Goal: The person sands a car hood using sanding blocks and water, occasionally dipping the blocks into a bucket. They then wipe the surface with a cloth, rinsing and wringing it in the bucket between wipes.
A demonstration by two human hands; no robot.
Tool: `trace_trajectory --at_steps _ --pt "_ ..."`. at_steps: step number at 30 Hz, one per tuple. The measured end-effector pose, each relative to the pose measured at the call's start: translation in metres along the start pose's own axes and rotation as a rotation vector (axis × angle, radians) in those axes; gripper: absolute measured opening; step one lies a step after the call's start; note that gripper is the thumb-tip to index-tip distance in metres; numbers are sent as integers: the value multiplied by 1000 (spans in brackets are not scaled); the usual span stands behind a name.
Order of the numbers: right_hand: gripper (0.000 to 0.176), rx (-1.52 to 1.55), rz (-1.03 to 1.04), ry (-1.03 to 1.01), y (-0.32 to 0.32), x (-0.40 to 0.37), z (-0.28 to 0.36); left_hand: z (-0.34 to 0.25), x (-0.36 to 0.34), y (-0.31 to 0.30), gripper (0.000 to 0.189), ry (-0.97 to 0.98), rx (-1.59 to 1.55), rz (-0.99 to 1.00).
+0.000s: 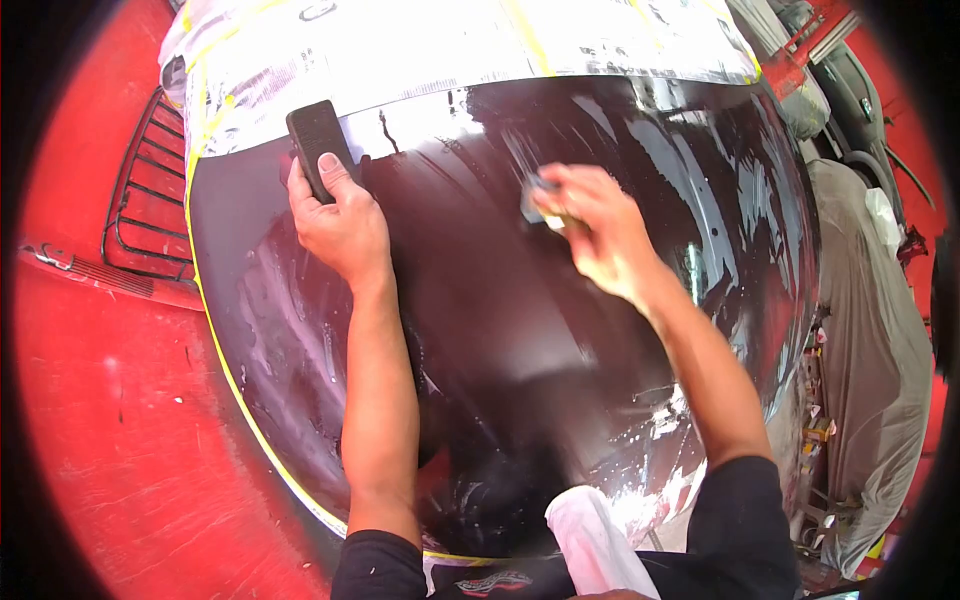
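My left hand (343, 218) is wrapped round the lower end of a dark rectangular block (318, 140), its thumb on top, near the back left of a dark, glossy curved panel (470, 290). My right hand (600, 225) is blurred by motion over the middle of the panel. Its fingers are closed round a small tool (548, 208) with a light part and a yellowish part; its exact shape is smeared. Wet streaks and pale patches mark the panel on both sides.
White masking sheets (400, 45) with yellow tape border the panel's back edge. A black metal rack (150, 190) lies at the left on the red floor (130, 400). At the right hangs a grey-brown cover (875, 340). A whitish cloth (598, 540) is at the bottom centre.
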State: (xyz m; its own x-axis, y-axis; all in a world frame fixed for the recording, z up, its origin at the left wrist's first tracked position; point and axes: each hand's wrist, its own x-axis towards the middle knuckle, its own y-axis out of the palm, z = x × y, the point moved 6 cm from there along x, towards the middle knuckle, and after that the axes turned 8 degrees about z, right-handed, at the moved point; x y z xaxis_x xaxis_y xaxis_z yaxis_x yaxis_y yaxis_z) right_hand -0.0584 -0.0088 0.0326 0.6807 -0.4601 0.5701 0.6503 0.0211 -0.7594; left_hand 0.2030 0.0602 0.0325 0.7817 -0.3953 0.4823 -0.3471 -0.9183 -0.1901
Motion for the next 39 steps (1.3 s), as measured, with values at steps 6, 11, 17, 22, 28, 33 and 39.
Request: trace_trajectory --at_steps 6,11,17,22,28,33,39 --pt "40 10 47 -40 24 70 -8 11 0 1 39 -27 -25 -14" --pt "40 -49 121 -10 10 15 16 7 0 2 38 -19 -15 -11" --pt "37 15 116 -4 28 70 -5 8 -3 -3 36 6 -16 0" --pt "42 6 14 -97 0 0 13 1 -1 4 36 25 4 -4" --pt "26 -1 30 -57 7 51 -16 2 -2 0 36 -22 -18 7" --pt "25 74 -27 36 -17 -15 -4 -2 -4 5 35 -34 -42 13" --pt "34 -186 -7 106 -10 21 -27 9 -1 -1 35 5 -40 -37"
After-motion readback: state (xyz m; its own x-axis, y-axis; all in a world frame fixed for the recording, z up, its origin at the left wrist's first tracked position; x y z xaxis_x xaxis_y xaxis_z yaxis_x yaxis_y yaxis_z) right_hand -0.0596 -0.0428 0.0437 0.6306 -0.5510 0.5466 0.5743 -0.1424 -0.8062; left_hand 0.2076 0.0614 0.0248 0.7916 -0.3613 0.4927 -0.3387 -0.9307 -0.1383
